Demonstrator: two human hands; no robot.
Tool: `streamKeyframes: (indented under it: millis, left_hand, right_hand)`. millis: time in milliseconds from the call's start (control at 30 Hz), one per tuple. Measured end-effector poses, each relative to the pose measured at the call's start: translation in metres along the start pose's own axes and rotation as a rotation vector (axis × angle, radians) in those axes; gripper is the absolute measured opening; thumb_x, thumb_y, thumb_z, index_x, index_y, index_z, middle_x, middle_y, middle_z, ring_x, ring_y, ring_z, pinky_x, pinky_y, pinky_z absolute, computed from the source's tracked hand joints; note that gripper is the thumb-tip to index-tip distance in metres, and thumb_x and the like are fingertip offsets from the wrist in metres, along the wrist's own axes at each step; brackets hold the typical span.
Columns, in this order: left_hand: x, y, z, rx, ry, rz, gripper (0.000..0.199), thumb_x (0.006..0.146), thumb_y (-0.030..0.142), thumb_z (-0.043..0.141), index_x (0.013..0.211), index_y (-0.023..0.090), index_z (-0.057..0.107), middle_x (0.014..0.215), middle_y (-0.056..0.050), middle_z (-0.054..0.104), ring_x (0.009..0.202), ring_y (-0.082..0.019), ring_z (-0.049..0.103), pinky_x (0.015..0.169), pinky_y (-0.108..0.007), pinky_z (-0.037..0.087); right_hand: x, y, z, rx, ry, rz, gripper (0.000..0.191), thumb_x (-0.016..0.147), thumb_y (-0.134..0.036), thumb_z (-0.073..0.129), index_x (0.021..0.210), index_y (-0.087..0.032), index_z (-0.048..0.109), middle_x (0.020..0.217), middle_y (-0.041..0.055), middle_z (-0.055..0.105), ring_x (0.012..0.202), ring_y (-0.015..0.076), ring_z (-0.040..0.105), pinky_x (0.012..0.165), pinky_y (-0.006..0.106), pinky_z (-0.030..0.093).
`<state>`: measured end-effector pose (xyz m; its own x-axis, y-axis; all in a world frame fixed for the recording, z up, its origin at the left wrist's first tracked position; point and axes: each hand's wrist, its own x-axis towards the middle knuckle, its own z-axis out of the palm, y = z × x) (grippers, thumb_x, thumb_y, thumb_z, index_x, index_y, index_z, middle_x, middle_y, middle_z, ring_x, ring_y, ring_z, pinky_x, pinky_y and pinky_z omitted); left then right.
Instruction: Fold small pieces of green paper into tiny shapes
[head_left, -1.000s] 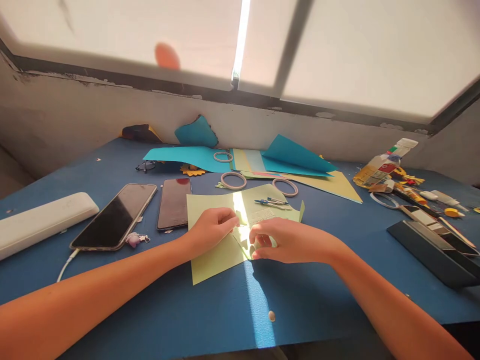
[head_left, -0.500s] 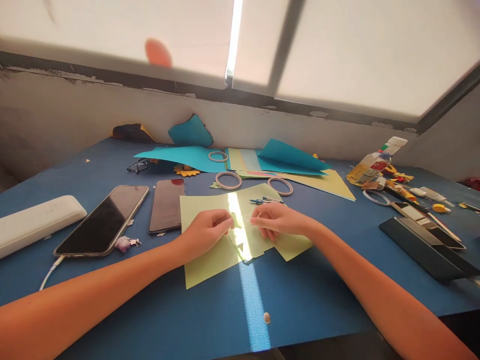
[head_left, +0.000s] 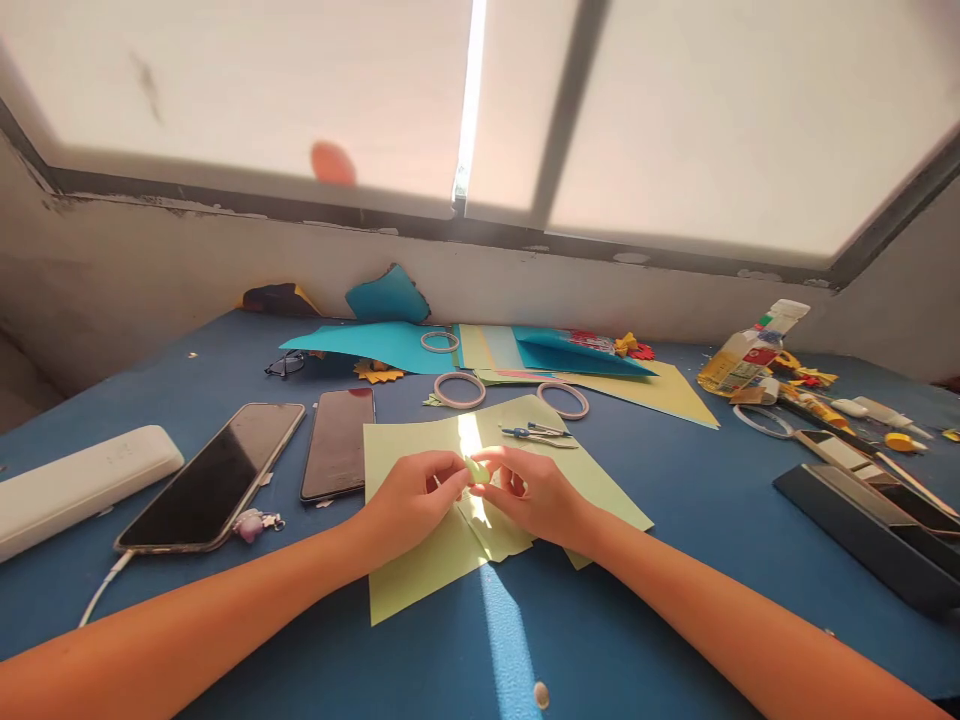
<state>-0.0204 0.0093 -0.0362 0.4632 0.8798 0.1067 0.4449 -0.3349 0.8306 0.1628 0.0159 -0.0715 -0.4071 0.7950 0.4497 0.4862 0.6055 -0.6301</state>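
A small light green piece of paper [head_left: 478,471] is pinched between my two hands, in the strip of sunlight. My left hand [head_left: 421,497] grips its left side between thumb and fingers. From the right, my right hand [head_left: 534,490] holds it with thumb and index finger, the other fingers curled. Below both hands lie pale green paper sheets [head_left: 405,570], overlapping on the blue table. A drawing compass [head_left: 538,434] rests on the sheets just beyond my right hand.
Two phones [head_left: 217,475] and a white power bank [head_left: 82,485] lie left. Behind the sheets are tape rolls [head_left: 459,391] and blue paper [head_left: 375,345]. On the right stand a tilted bottle [head_left: 754,350] and a dark case [head_left: 862,535]. The table's blue surface [head_left: 330,640] extends in front.
My right hand has moved left to meet my left hand, and both now hold the small green paper piece. The camera view has tilted upward, so the table appears lower.
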Motion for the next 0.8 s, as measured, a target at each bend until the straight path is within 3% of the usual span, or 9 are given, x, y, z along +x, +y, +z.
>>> streamKeyframes:
  millis: [367,800]
  left_hand:
    - [-0.004,-0.005,0.004,0.091,0.125,0.093,0.015,0.084,0.032,0.046,0.088,0.018,0.051,0.068,0.001,0.055,0.06,-0.013,0.051,0.05,-0.022,0.037]
    - [-0.002,-0.005,-0.001,-0.066,0.102,0.081,0.018,0.083,0.026,0.049,0.078,0.016,0.063,0.066,-0.002,0.064,0.064,-0.014,0.059,0.06,-0.024,0.045]
  right_hand:
    - [-0.004,-0.01,0.0,-0.033,-0.033,0.005,0.019,0.085,-0.036,0.05,0.091,-0.019,0.057,0.068,0.0004,0.058,0.051,0.0094,0.048,0.051,0.023,0.038]
    - [-0.002,-0.023,-0.01,0.164,-0.109,0.096,0.023,0.09,-0.032,0.036,0.084,-0.018,0.054,0.063,-0.0008,0.054,0.051,0.0091,0.046,0.047,0.021,0.036]
